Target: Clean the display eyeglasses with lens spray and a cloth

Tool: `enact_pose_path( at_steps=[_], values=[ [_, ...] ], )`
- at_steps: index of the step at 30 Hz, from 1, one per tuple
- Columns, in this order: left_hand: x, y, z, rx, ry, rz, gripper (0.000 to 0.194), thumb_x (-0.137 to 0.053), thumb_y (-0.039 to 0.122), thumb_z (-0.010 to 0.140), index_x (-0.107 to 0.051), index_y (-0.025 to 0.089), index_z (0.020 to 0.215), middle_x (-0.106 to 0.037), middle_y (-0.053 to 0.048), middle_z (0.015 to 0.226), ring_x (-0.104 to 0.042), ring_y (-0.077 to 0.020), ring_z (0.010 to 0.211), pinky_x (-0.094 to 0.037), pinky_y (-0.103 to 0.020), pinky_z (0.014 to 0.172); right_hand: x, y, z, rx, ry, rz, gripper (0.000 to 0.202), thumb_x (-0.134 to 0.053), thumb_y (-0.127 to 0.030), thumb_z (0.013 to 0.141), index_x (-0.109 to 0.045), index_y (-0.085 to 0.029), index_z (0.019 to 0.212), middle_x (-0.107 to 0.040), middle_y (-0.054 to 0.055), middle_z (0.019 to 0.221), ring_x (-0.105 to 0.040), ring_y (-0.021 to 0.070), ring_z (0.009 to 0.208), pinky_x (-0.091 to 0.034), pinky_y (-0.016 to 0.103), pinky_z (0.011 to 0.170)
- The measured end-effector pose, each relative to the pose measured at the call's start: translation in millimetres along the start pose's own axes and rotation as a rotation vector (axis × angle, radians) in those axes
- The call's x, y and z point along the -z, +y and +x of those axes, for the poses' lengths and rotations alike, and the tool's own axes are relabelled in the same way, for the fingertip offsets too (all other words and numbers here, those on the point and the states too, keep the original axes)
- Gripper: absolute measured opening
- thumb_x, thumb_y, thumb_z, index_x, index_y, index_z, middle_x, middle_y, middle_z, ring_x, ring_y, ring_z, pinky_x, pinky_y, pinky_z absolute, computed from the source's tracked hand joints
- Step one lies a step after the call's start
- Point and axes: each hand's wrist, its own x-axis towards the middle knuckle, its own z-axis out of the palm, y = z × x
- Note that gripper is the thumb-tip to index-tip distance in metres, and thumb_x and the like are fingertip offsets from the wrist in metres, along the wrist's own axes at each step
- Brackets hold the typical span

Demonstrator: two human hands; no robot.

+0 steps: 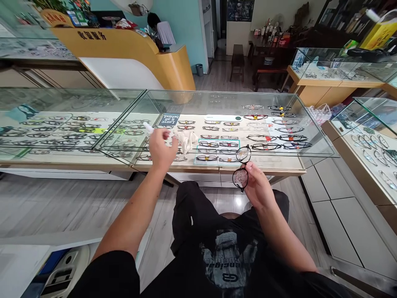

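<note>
"What's hard to make out?"
"The white object (148, 127) at the left hand (163, 150). Fingers cover part of it; I can't tell if it's gripped. They're half curled, thumb apart, beside a white cloth (187, 141) on the glass worktop (192, 101)."
"And the right hand (259, 186)?"
"Pinching round black glasses (240, 178) by the worktop's near edge, lenses speckled, some fingers hidden."

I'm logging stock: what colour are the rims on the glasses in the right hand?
Black-rimmed glasses, clearest in the head view.
</note>
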Motion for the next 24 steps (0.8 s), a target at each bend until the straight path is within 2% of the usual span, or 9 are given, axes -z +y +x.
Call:
enact_pose_path(
  at_steps=[3,5,7,10,13,16,19,22,24],
  values=[
    [-7.0,20.3,7.0,0.189,-0.324,0.176,0.05,-0.064,0.063,0.094,-0.06,0.018,0.114,-0.071,-0.022,0.115,-0.068,-0.0413,0.107,-0.051,-0.051,0.094,-0.6,0.4,0.0,0.004,-0.01,-0.008,0.028,-0.097,-0.038,0.076,-0.074,-0.023,0.08,-0.063,-0.001,0.084,-0.051,0.0108,0.07,-0.049,0.021,0.064],
    [-13.6,22.5,13.4,0.28,-0.433,0.253,0.054,-0.07,0.069,0.087,-0.061,0.019,0.105,-0.073,-0.023,0.107,-0.068,-0.0452,0.105,-0.05,-0.052,0.091,-0.4,0.0,-1.7,-0.002,-0.009,-0.007,0.028,-0.096,-0.038,0.077,-0.073,-0.023,0.08,-0.062,-0.001,0.084,-0.051,0.0108,0.07,-0.049,0.021,0.064],
    [-19.3,17.5,17.7,0.297,-0.442,0.197,0.042,-0.076,0.059,0.084,-0.061,0.021,0.094,-0.073,-0.019,0.096,-0.068,-0.0425,0.1,-0.048,-0.048,0.089,0.8,-1.0,-4.1,-0.009,0.0,-0.008,0.028,-0.096,-0.037,0.077,-0.072,-0.023,0.079,-0.063,-0.001,0.085,-0.051,0.0112,0.07,-0.048,0.021,0.063],
    [-24.0,5.3,19.5,0.399,-0.313,-0.2,0.024,-0.079,0.035,0.076,-0.06,0.022,0.082,-0.068,-0.009,0.085,-0.064,-0.0313,0.09,-0.046,-0.041,0.085,3.2,-2.8,-7.1,-0.008,0.014,-0.013,0.028,-0.096,-0.036,0.076,-0.071,-0.023,0.078,-0.063,-0.001,0.085,-0.05,0.0123,0.07,-0.047,0.022,0.062],
    [-24.4,-1.0,18.6,0.541,-0.257,-0.562,0.02,-0.074,0.031,0.073,-0.059,0.022,0.082,-0.061,-0.003,0.08,-0.057,-0.0211,0.076,-0.045,-0.034,0.074,4.5,-3.5,-7.3,-0.017,0.01,-0.026,0.029,-0.097,-0.036,0.075,-0.071,-0.023,0.078,-0.064,-0.001,0.084,-0.051,0.0123,0.069,-0.046,0.023,0.062],
    [-20.9,3.8,16.3,0.594,-0.3,-0.723,0.02,-0.067,0.031,0.073,-0.055,0.023,0.086,-0.061,-0.001,0.08,-0.058,-0.0176,0.072,-0.048,-0.031,0.068,3.6,-2.6,-5.5,-0.043,-0.023,-0.045,0.031,-0.098,-0.037,0.074,-0.071,-0.023,0.077,-0.068,0.0,0.086,-0.056,0.0127,0.072,-0.048,0.024,0.066],
    [-12.8,17.2,10.5,0.625,-0.357,-0.942,0.028,-0.067,0.026,0.068,-0.06,0.021,0.094,-0.068,-0.003,0.092,-0.065,-0.0174,0.081,-0.055,-0.029,0.07,2.0,-1.2,-3.9,-0.066,-0.062,-0.056,0.03,-0.096,-0.04,0.076,-0.071,-0.023,0.078,-0.075,0.003,0.094,-0.063,0.016,0.08,-0.052,0.026,0.071],
    [-1.7,33.9,-0.6,0.675,-0.469,-1.188,0.042,-0.07,0.018,0.064,-0.066,0.02,0.105,-0.073,-0.004,0.099,-0.07,-0.0187,0.087,-0.057,-0.029,0.069,1.6,0.3,-2.8,-0.066,-0.093,-0.058,0.027,-0.093,-0.039,0.081,-0.071,-0.023,0.08,-0.079,0.005,0.099,-0.067,0.0183,0.088,-0.053,0.027,0.074],
    [4.8,45.9,-10.5,0.7,-0.56,-1.247,0.041,-0.07,0.019,0.068,-0.069,0.02,0.109,-0.075,-0.006,0.1,-0.073,-0.0226,0.091,-0.061,-0.033,0.072,1.9,1.2,-2.0,-0.063,-0.111,-0.065,0.026,-0.091,-0.039,0.084,-0.071,-0.024,0.081,-0.08,0.005,0.097,-0.067,0.0183,0.088,-0.053,0.027,0.076]
  ],
)
